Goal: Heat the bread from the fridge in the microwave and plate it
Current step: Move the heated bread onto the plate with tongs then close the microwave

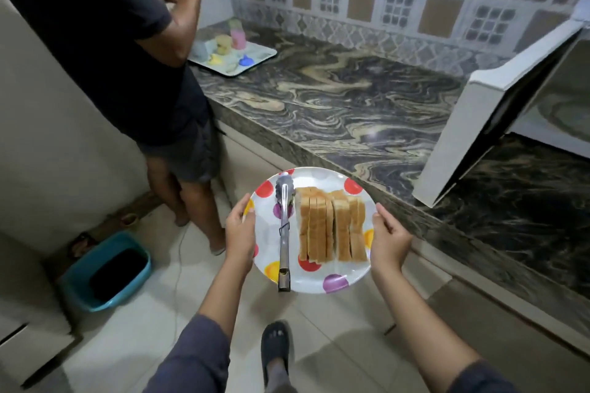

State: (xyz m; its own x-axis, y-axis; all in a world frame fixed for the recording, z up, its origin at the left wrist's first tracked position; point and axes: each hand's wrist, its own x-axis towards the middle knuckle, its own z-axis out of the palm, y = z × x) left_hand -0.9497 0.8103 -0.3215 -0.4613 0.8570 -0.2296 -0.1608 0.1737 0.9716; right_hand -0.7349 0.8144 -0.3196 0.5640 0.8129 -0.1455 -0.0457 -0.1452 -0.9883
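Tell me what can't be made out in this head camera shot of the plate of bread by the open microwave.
Head view only.
Inside of the microwave: cut off by the right edge and dark.
Fingers of the left hand and right hand under the polka-dot plate: hidden by the plate.
Small coloured items on the tray: blurred, partly behind another person's arm.
Count of bread slices: packed too tightly.

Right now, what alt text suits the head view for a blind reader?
The left hand and right hand hold a dotted plate bearing sliced bread and tongs, near a counter with an open microwave. Another person stands nearby.
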